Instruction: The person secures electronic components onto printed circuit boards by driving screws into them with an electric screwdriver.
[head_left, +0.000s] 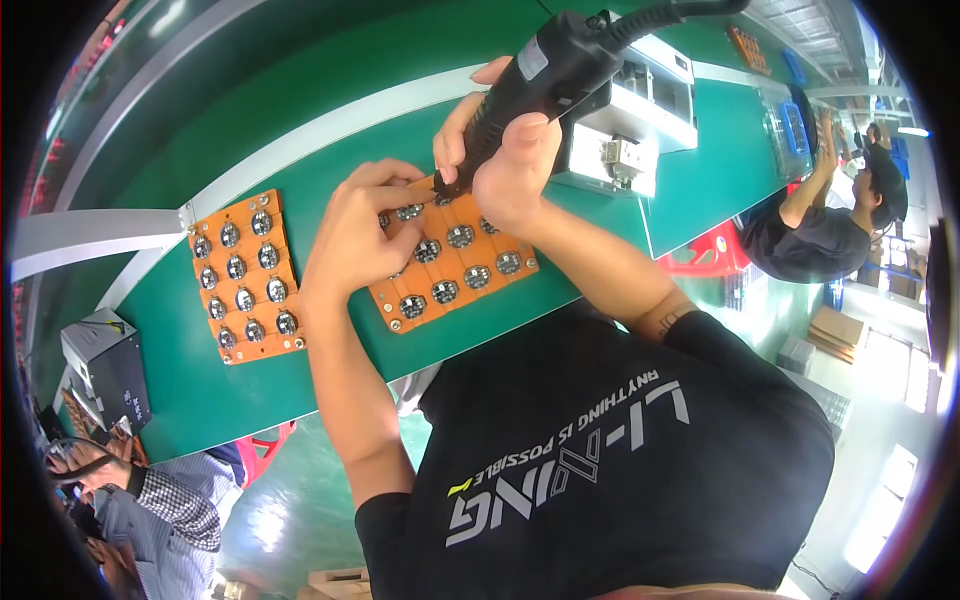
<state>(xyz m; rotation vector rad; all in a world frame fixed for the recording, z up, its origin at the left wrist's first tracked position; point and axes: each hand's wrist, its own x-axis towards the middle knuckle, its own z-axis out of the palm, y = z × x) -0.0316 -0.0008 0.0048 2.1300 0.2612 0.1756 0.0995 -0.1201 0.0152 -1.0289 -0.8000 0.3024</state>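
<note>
My right hand [515, 175] is wrapped round a black corded electric screwdriver [545, 75]. The tool slants down to the left, its tip at the upper edge of an orange tray [480, 298] holding rows of small round circuit boards [459, 237]. Over the tray's upper left part lies my left hand [360, 225], index finger stretched toward the tip and thumb apart from it, resting near a round board. The left hand covers some boards, and the exact spot under the tip is hidden.
A second orange tray [275, 345] of round boards lies to the left on the green bench [190, 400]. A grey box-shaped device [105, 365] stands at the far left, a white machine [635, 120] behind on the right. Co-workers sit at the right [820, 225] and lower left [160, 510].
</note>
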